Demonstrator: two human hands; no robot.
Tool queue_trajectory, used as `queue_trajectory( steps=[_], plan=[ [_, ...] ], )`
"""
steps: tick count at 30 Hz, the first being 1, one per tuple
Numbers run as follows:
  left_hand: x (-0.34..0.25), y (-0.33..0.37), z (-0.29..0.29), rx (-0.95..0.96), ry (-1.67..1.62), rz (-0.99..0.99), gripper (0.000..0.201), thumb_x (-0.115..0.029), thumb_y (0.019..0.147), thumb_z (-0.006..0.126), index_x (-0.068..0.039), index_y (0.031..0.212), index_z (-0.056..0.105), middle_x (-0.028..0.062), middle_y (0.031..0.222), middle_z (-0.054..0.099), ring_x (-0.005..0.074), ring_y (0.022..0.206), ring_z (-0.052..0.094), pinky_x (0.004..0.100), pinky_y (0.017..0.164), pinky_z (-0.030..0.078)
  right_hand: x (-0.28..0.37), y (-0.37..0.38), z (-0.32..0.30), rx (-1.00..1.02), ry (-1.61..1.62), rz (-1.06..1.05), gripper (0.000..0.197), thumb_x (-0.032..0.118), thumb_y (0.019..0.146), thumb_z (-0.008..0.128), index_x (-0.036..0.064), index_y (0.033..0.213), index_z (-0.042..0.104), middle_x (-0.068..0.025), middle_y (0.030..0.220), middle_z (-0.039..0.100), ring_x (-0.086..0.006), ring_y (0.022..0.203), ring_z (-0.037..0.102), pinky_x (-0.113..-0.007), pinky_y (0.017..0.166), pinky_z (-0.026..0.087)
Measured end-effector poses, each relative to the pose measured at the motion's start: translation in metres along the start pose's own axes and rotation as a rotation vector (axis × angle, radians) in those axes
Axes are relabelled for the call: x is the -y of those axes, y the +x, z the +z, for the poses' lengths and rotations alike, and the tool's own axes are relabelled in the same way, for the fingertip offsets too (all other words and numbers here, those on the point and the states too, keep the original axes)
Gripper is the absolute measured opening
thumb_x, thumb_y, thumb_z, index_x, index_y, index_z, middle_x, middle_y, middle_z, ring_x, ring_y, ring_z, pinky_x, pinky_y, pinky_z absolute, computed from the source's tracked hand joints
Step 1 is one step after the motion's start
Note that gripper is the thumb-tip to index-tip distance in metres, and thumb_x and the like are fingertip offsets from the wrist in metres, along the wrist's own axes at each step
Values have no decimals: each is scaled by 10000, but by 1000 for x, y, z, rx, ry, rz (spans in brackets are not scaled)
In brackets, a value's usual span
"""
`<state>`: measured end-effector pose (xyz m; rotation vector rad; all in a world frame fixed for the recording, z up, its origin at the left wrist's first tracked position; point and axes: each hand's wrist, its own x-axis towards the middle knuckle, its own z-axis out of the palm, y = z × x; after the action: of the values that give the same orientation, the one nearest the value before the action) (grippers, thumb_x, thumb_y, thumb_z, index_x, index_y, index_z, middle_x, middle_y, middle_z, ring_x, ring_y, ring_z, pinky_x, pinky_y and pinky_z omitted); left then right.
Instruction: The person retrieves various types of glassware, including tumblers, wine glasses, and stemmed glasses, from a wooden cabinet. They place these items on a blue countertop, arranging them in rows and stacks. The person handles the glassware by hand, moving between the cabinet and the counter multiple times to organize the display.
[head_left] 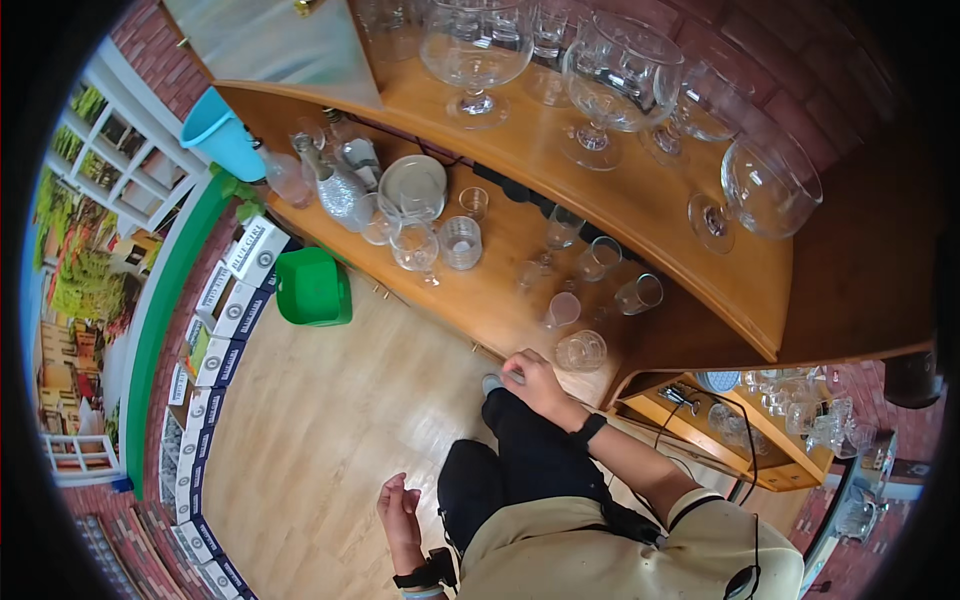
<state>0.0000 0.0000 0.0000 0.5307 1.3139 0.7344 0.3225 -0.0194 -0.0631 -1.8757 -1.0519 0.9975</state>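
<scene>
My left hand (400, 508) hangs low over the floor, its fingers loosely bent and apart, with nothing seen in it. My right hand (536, 385) is raised at the front edge of the lower wooden counter (488, 318). Its fingers are bent with a gap by the thumb, and no object shows in them. The thing nearest to it is a clear round glass (581, 351) on the counter, which it does not visibly touch. Just behind that glass stand a small pinkish glass (563, 310) and a tumbler (640, 293).
Large stemmed glasses (478, 60) line the upper shelf (400, 92), which overhangs the counter. Plates (414, 187), bottles (340, 190) and stacked cups (461, 243) stand farther left. A green bin (313, 287) sits on the floor beside a row of boxes (236, 310). More glassware fills a rack (790, 450) at right.
</scene>
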Motion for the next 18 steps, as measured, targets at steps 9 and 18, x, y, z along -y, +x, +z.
queue_trajectory(
  steps=[9,18],
  plan=[
    [-21,62,27,99,125,-88,189,-196,864,545,-39,968,566,-35,548,423,93,570,467,217,614,401,-13,-29,-64,-617,-558,20,693,192,570,788,18,1136,428,-197,1084,430,-376,1026,412,-442,891,352],
    [-96,105,31,195,534,0,220,-251,868,540,-80,1003,573,-24,652,553,67,650,522,213,662,406,-63,-20,-59,-715,2,198,839,225,590,802,-30,1238,333,-182,1113,479,-290,1011,507,-387,862,429]
  ],
)
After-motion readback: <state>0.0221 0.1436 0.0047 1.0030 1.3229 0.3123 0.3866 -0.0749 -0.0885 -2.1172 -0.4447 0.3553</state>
